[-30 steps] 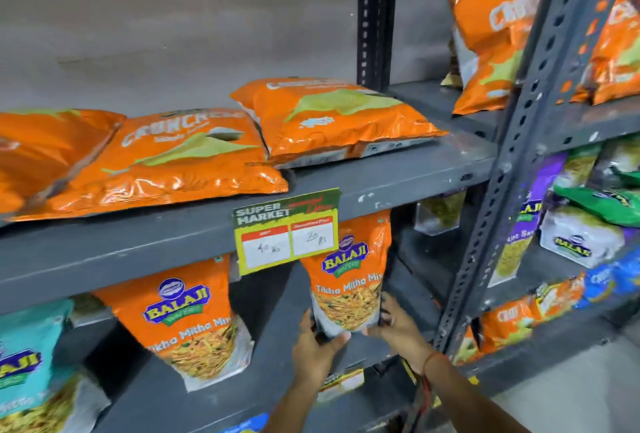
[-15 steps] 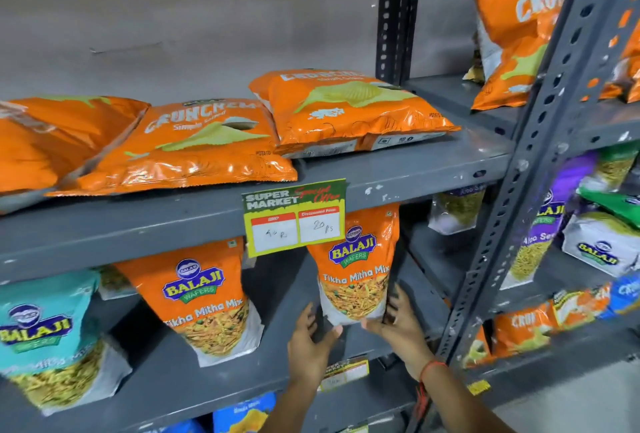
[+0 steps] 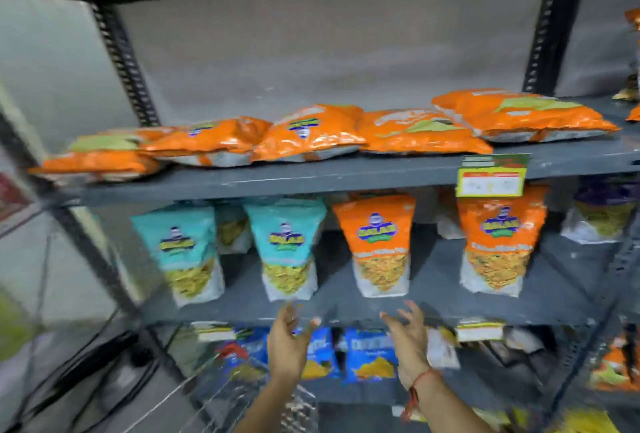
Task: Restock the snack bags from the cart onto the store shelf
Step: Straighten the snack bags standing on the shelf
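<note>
Left hand (image 3: pixel 289 346): hovering just below the middle shelf (image 3: pixel 346 311) edge, grip released, fingers spread.
Right hand (image 3: pixel 410 342): hovering beside it, grip released, empty.
Orange Balaji bags (image 3: pixel 379 245): standing upright on the shelf.

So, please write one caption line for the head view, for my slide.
Both empty hands, left and right, hover open before the middle shelf of upright snack bags.

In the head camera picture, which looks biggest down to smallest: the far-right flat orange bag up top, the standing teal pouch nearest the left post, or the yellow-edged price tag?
1. Flat orange bag
2. Standing teal pouch, close in size, so unsure
3. Yellow-edged price tag, clearly smallest
</note>
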The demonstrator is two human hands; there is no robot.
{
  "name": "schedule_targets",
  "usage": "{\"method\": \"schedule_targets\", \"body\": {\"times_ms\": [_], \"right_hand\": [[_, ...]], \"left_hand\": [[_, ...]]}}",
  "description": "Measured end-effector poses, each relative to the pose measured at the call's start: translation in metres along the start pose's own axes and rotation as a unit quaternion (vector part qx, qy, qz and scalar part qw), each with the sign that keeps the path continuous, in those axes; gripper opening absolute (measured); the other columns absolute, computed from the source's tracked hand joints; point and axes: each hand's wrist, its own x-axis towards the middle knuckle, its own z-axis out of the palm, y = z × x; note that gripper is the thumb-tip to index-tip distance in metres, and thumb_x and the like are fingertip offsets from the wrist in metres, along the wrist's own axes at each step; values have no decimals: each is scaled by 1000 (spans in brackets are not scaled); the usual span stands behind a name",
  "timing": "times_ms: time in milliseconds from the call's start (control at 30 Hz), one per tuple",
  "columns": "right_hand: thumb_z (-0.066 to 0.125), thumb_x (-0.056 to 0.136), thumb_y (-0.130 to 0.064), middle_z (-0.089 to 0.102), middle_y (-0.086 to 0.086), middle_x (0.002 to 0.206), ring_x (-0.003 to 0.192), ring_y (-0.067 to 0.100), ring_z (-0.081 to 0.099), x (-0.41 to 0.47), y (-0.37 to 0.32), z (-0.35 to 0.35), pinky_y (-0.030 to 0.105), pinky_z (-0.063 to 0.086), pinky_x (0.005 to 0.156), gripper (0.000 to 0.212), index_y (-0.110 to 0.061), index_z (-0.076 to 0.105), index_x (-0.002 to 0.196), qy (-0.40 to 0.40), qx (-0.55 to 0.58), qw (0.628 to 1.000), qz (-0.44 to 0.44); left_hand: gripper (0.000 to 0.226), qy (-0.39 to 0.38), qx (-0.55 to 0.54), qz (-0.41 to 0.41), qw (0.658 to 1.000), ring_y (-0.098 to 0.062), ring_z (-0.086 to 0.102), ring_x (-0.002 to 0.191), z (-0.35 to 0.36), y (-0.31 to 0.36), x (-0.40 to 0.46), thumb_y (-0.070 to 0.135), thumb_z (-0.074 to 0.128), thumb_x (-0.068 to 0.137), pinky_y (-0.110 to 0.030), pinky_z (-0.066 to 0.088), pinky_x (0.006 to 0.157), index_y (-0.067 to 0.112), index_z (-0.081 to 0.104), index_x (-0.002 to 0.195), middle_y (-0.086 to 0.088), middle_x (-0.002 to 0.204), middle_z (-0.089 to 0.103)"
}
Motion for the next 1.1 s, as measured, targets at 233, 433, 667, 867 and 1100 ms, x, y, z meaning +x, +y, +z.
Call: {"method": "schedule_targets", "body": {"times_ms": [233, 433, 667, 867, 1100], "right_hand": [[69, 80, -1, 56, 14, 114, 99, 27, 57, -72, 45, 129, 40, 49, 89, 50, -13, 50, 125, -212, -122, 970, -15], [74, 76, -12, 60, 12, 118, 106, 22, 59, -55, 74, 224, 28, 46, 89, 49, -24, 52, 118, -320, -221, 920, -46], [76, 76, -15, 36, 7, 148, 137, 19, 35, -3, 103, 337, 26, 35, 104, 86, -16, 25, 145, -364, -266, 890, -62], [74, 75, -13, 44, 1, 145, 135, 14, 40, 32, 109, 393, 41, 39, 111, 79, -18, 32, 141, -383, -218, 891, -110], [68, 79, -17, 64, 4, 119, 111, 18, 61, 51, 114, 403, 46, 52, 94, 42, -18, 48, 117, -385, -229, 888, -104]], "left_hand": [[59, 104, -15, -24, 994, -11, 68, 85, -144, -33, 39, 16, 77, 76, -33, 58, 77, 11, 52, 129, -7, 104, 64], [56, 178, -40, -70, 981, -22, 61, 97, -197, -74, 94, 7, 77, 75, -29, 54, 83, 4, 55, 126, -16, 114, 63], [75, 167, -63, -121, 976, -36, 55, 118, -226, -116, 193, 18, 79, 74, -58, 47, 98, 15, 40, 138, -17, 133, 52], [69, 106, -122, -122, 979, -19, 63, 112, -240, -132, 253, 7, 75, 75, -41, 57, 84, 26, 46, 135, 0, 121, 60], [47, 52, -125, -81, 987, -16, 68, 100, -230, -137, 254, 6, 73, 78, -31, 55, 67, 20, 59, 120, 3, 113, 72]]}}
